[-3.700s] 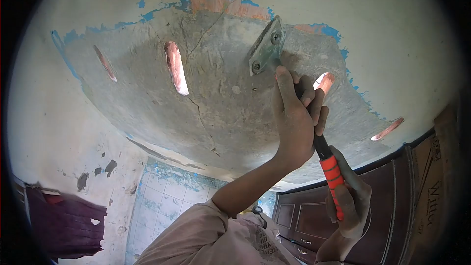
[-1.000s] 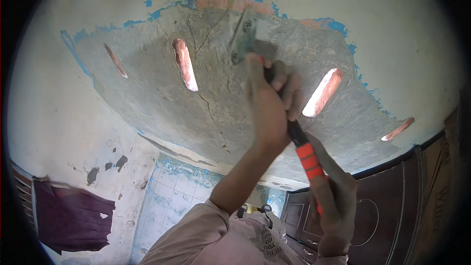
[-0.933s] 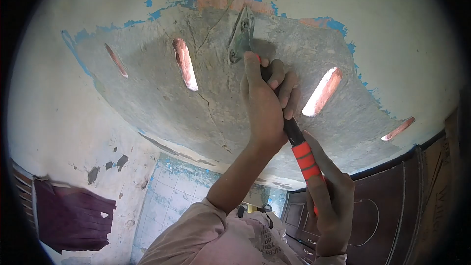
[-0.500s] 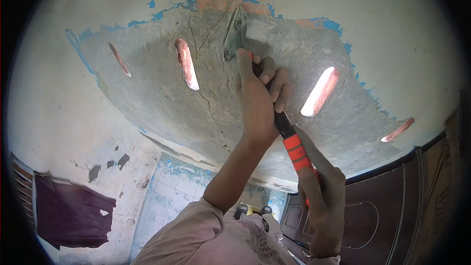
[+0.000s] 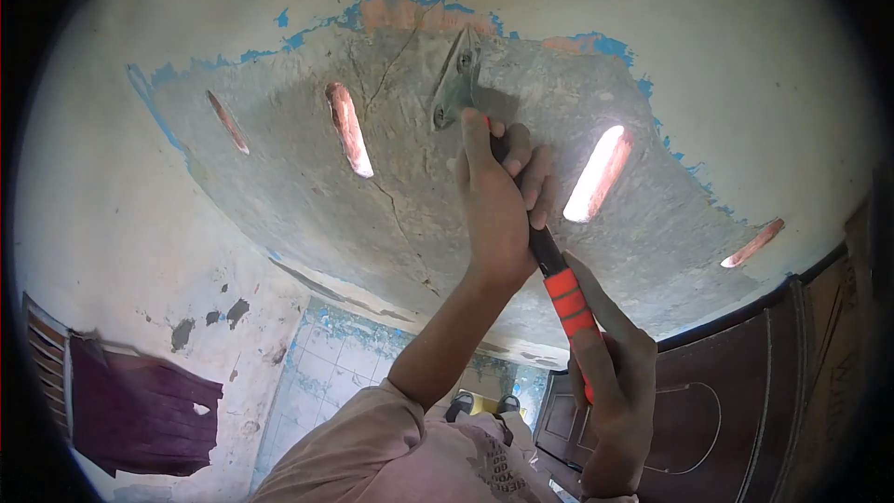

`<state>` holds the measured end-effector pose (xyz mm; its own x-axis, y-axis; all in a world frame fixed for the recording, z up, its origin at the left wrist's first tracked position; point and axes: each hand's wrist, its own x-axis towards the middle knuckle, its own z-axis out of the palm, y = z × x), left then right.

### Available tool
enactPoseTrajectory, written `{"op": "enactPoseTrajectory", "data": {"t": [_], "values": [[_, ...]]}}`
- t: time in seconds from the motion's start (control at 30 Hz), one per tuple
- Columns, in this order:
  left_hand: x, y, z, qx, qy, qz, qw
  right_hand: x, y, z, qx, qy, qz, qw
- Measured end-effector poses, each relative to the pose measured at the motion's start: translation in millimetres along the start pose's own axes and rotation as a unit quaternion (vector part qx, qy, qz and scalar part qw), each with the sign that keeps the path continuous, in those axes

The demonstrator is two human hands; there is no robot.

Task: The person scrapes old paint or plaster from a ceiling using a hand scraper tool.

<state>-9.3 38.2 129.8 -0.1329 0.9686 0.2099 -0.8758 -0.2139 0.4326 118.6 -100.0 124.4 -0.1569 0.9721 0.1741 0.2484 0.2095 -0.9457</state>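
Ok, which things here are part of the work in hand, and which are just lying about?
In use:
grey metal bracket, screwed to the ceiling
black tool with orange grip, tip hidden
left hand, fingers round the tool's shaft by the bracket
right hand, on the orange grip

Just about:
purple cloth on the wall
dark brown wooden door
pale tiled wall

This is a room in a lived-in house, under repair. The ceiling (image 5: 745, 56) has a bare grey plaster patch (image 5: 419, 214) edged with flaking blue paint (image 5: 317, 33), and a bracket (image 5: 454, 84) is screwed into it. The walls (image 5: 121, 251) are stained. There are wall tiles (image 5: 326, 382), a dark panelled door (image 5: 689, 428) and a hanging purple cloth (image 5: 140, 419).
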Motion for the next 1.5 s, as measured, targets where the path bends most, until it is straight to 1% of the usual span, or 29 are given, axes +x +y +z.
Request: {"op": "enactPoseTrajectory", "data": {"t": [0.1, 0.2, 0.23, 0.33, 0.43, 0.53, 0.57, 0.63, 0.73, 0.77, 0.87, 0.9, 0.97, 1.0, 1.07, 1.13, 1.17, 1.27, 1.37, 1.4, 1.47, 1.5], "values": [[2, 9, 3, 0.025, 0.043, 0.022, 0.999, 7, -3, 4, -0.008, -0.018, -0.007, 1.0], [13, 18, -7, -0.012, 0.0, 0.038, 0.999, 13, -6, 11, -0.007, -0.031, -0.016, 0.999], [11, 19, -4, -0.003, 0.021, 0.031, 0.999, 13, -6, 12, -0.007, -0.033, -0.022, 0.999], [1, 13, 7, 0.04, 0.078, 0.003, 0.996, 6, -8, 2, -0.006, -0.027, 0.025, 0.999], [-1, 7, 1, 0.024, 0.025, 0.0, 0.999, 2, -8, 2, -0.004, -0.02, 0.032, 0.999], [7, 24, -2, 0.056, 0.049, 0.022, 0.997, 12, -8, 15, 0.0, -0.044, -0.001, 0.999], [7, 25, -4, 0.049, 0.036, 0.022, 0.998, 14, -8, 21, 0.0, -0.043, -0.022, 0.999], [10, 26, -5, 0.032, 0.006, 0.028, 0.999, 12, -10, 16, -0.002, -0.044, -0.004, 0.999], [0, 18, 10, 0.045, 0.096, -0.019, 0.994, 0, -13, 11, 0.015, -0.02, 0.025, 0.999], [-1, 12, 4, 0.018, 0.025, -0.008, 1.0, -3, -14, 11, 0.022, -0.009, 0.033, 0.999], [-4, 24, 7, 0.046, 0.056, -0.031, 0.997, -3, -16, 18, -0.011, -0.021, 0.026, 0.999], [0, 27, 2, 0.038, 0.034, -0.017, 0.999, 2, -17, 22, -0.041, -0.041, 0.003, 0.998], [10, 32, -9, 0.024, -0.009, 0.007, 1.0, 4, -12, 30, -0.018, -0.047, -0.019, 0.999], [9, 31, -9, 0.035, -0.007, 0.004, 0.999, 5, -11, 31, -0.006, -0.05, -0.032, 0.998], [7, 30, -8, 0.058, -0.002, -0.002, 0.998, 2, -13, 24, -0.016, -0.043, -0.01, 0.999], [0, 22, -1, 0.034, 0.004, -0.017, 0.999, -2, -12, 17, -0.019, -0.034, -0.01, 0.999], [-1, 20, 1, 0.021, 0.008, -0.024, 0.999, -4, -10, 20, -0.004, -0.012, -0.013, 1.0], [8, 30, -1, 0.026, 0.055, -0.014, 0.998, 4, -15, 27, -0.04, -0.04, -0.01, 0.998], [14, 36, -9, -0.008, 0.004, 0.001, 1.0, 7, -13, 34, -0.025, -0.039, -0.045, 0.998], [11, 35, -7, 0.015, 0.016, -0.005, 1.0, 7, -13, 33, -0.022, -0.041, -0.048, 0.998], [5, 32, -3, 0.062, 0.042, -0.013, 0.997, 3, -10, 24, -0.026, -0.059, -0.021, 0.998], [3, 30, -3, 0.055, 0.031, -0.016, 0.998, 2, -9, 26, -0.02, -0.049, -0.027, 0.998]]}}
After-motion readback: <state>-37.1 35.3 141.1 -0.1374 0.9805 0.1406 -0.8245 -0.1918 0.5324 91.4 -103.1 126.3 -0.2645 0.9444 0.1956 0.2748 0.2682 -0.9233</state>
